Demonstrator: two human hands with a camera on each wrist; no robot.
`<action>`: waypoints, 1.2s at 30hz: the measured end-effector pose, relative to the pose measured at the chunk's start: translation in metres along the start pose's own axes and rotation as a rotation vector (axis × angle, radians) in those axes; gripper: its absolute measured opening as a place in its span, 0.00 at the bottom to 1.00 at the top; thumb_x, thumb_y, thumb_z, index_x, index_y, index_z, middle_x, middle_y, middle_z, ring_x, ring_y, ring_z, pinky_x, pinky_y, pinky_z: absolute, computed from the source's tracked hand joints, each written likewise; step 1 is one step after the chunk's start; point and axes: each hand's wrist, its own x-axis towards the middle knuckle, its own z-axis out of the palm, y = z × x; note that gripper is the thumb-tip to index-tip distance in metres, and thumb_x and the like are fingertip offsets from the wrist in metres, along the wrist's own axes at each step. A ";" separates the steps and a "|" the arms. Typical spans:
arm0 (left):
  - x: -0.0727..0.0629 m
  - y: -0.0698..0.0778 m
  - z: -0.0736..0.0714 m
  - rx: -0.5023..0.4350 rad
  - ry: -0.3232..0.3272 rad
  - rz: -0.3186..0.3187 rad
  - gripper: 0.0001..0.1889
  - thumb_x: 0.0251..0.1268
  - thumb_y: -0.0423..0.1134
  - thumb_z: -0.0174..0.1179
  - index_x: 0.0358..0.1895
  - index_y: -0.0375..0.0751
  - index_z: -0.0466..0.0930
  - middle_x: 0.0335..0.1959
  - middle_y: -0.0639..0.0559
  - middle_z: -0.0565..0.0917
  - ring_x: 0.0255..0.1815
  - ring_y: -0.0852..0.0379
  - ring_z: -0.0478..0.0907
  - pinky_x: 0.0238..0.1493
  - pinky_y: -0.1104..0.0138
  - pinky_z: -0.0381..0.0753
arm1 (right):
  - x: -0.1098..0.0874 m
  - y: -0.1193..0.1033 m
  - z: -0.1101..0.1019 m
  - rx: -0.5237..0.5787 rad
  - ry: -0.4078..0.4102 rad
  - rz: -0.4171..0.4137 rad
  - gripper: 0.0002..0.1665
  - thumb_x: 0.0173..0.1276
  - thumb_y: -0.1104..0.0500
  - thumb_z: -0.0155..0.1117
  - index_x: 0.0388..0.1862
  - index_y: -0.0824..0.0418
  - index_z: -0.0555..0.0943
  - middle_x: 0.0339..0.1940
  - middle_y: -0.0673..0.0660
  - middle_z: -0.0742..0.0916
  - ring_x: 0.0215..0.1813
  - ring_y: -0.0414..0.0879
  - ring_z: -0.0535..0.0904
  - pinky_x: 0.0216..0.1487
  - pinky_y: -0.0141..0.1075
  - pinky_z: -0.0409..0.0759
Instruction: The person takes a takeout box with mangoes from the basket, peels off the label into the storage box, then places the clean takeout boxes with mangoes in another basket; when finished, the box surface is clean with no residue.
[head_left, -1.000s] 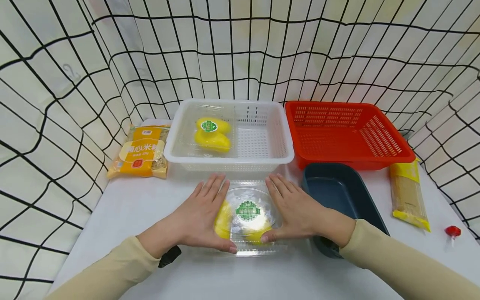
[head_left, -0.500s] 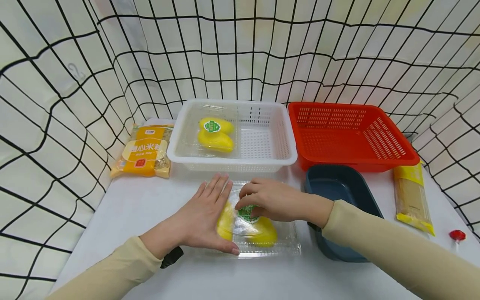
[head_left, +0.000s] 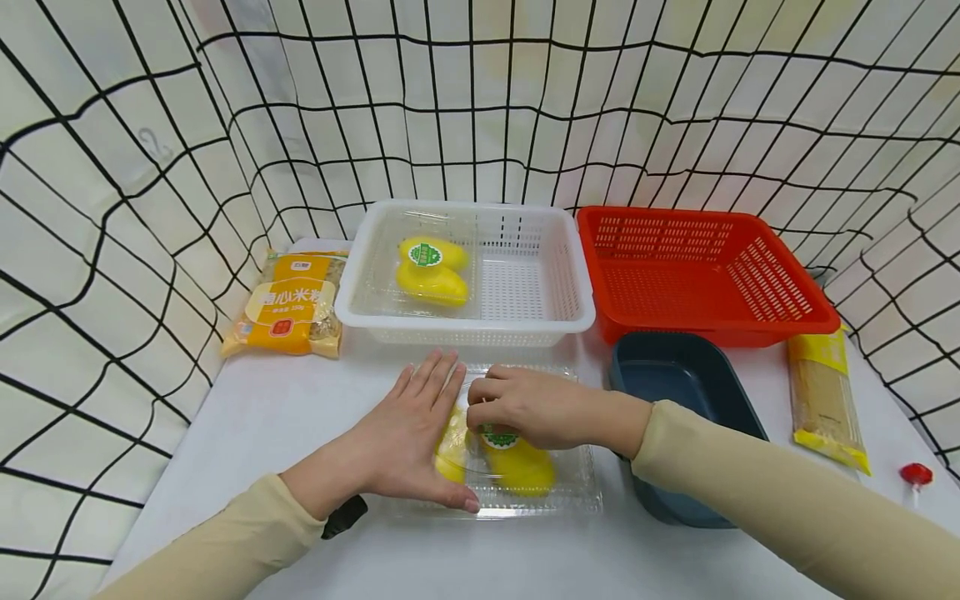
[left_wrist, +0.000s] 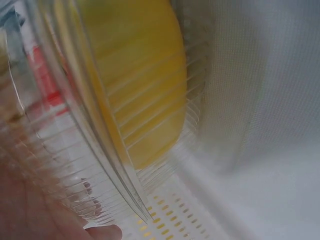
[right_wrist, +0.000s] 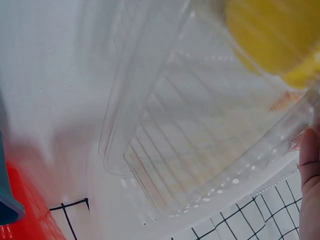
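Clear box, left grip spread at edge, right grip curled over

At the right edge, my right hand meets the rim of a clear box holding yellow fruit. Left, I see a red basket and blue tub; black netting runs below.

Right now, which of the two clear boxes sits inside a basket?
The farther box, in the white basket; the nearer box lies on the table under the left hand.
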 end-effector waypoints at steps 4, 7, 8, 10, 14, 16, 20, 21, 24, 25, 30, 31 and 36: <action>0.000 0.000 0.001 0.001 0.001 0.002 0.74 0.42 0.84 0.61 0.81 0.29 0.46 0.85 0.33 0.43 0.86 0.34 0.38 0.80 0.35 0.49 | 0.001 0.001 0.000 0.080 0.009 -0.009 0.14 0.67 0.57 0.72 0.52 0.51 0.84 0.53 0.48 0.88 0.56 0.43 0.80 0.66 0.30 0.78; 0.000 0.000 0.001 0.002 0.000 0.004 0.75 0.42 0.84 0.62 0.81 0.29 0.45 0.84 0.33 0.43 0.86 0.34 0.38 0.80 0.35 0.48 | 0.001 0.002 -0.001 0.152 0.035 0.005 0.15 0.66 0.59 0.74 0.52 0.54 0.87 0.49 0.48 0.89 0.53 0.42 0.82 0.63 0.28 0.80; 0.000 0.000 0.001 0.003 0.000 0.004 0.75 0.42 0.84 0.62 0.81 0.29 0.45 0.84 0.33 0.43 0.86 0.34 0.38 0.80 0.35 0.48 | 0.001 0.003 -0.001 0.167 0.048 0.008 0.15 0.65 0.59 0.74 0.52 0.54 0.88 0.47 0.48 0.90 0.52 0.42 0.82 0.62 0.28 0.81; 0.001 0.000 0.001 0.006 0.000 0.005 0.75 0.42 0.84 0.62 0.81 0.29 0.45 0.84 0.33 0.43 0.86 0.34 0.38 0.80 0.36 0.49 | 0.001 0.004 0.000 0.169 0.072 0.005 0.14 0.65 0.59 0.75 0.50 0.54 0.89 0.46 0.48 0.90 0.51 0.42 0.83 0.60 0.27 0.81; 0.000 -0.001 0.001 0.008 -0.004 0.004 0.75 0.42 0.84 0.61 0.82 0.29 0.45 0.85 0.33 0.42 0.86 0.34 0.38 0.81 0.36 0.49 | 0.001 0.005 0.002 0.116 0.140 -0.047 0.10 0.63 0.59 0.76 0.43 0.55 0.91 0.41 0.48 0.91 0.46 0.41 0.84 0.55 0.24 0.83; 0.000 -0.001 0.001 0.009 -0.006 0.005 0.75 0.42 0.84 0.61 0.82 0.29 0.45 0.85 0.33 0.42 0.86 0.34 0.38 0.81 0.36 0.49 | 0.001 0.006 0.002 0.078 0.170 -0.077 0.09 0.63 0.58 0.77 0.42 0.55 0.91 0.40 0.48 0.91 0.44 0.40 0.85 0.54 0.24 0.83; 0.001 -0.001 0.001 0.008 -0.008 0.004 0.75 0.42 0.84 0.61 0.81 0.29 0.45 0.85 0.33 0.42 0.86 0.34 0.38 0.81 0.36 0.48 | 0.001 0.005 0.003 0.011 0.203 -0.108 0.09 0.63 0.56 0.76 0.42 0.55 0.92 0.39 0.47 0.92 0.41 0.38 0.87 0.51 0.23 0.84; 0.001 -0.001 0.001 0.008 -0.009 0.003 0.75 0.42 0.84 0.61 0.81 0.29 0.45 0.85 0.33 0.42 0.86 0.34 0.38 0.81 0.36 0.48 | 0.000 0.005 0.003 -0.006 0.209 -0.111 0.09 0.63 0.55 0.76 0.42 0.54 0.92 0.38 0.46 0.92 0.41 0.38 0.87 0.51 0.23 0.84; 0.001 -0.001 0.001 0.008 -0.012 0.000 0.75 0.41 0.84 0.61 0.81 0.29 0.45 0.85 0.33 0.42 0.86 0.34 0.38 0.81 0.36 0.48 | -0.002 0.004 0.003 -0.058 0.237 -0.118 0.08 0.64 0.55 0.76 0.41 0.52 0.93 0.38 0.44 0.92 0.40 0.35 0.88 0.47 0.22 0.84; 0.001 0.000 0.001 0.007 -0.014 -0.001 0.75 0.41 0.84 0.61 0.82 0.29 0.45 0.85 0.33 0.42 0.86 0.34 0.38 0.81 0.36 0.48 | -0.004 0.005 0.004 -0.074 0.250 -0.122 0.07 0.64 0.54 0.76 0.40 0.51 0.93 0.37 0.44 0.92 0.39 0.34 0.88 0.45 0.22 0.84; 0.001 0.000 0.001 0.013 -0.017 -0.006 0.75 0.41 0.84 0.62 0.82 0.29 0.45 0.85 0.33 0.42 0.86 0.34 0.38 0.81 0.37 0.48 | -0.010 0.006 0.006 -0.128 0.315 -0.162 0.06 0.63 0.54 0.77 0.40 0.50 0.93 0.37 0.43 0.92 0.38 0.33 0.89 0.42 0.20 0.83; 0.001 0.000 0.001 0.014 -0.017 -0.007 0.75 0.41 0.84 0.62 0.82 0.29 0.45 0.85 0.33 0.42 0.86 0.35 0.38 0.81 0.37 0.48 | -0.011 0.007 0.006 -0.131 0.325 -0.171 0.07 0.63 0.55 0.77 0.40 0.50 0.93 0.37 0.43 0.93 0.38 0.33 0.89 0.42 0.20 0.83; 0.001 0.000 0.000 0.028 -0.016 -0.012 0.76 0.40 0.84 0.62 0.82 0.29 0.44 0.85 0.33 0.42 0.86 0.34 0.39 0.81 0.37 0.48 | -0.020 0.008 0.005 -0.162 0.384 -0.205 0.07 0.62 0.56 0.78 0.39 0.52 0.92 0.36 0.44 0.92 0.38 0.33 0.89 0.43 0.21 0.84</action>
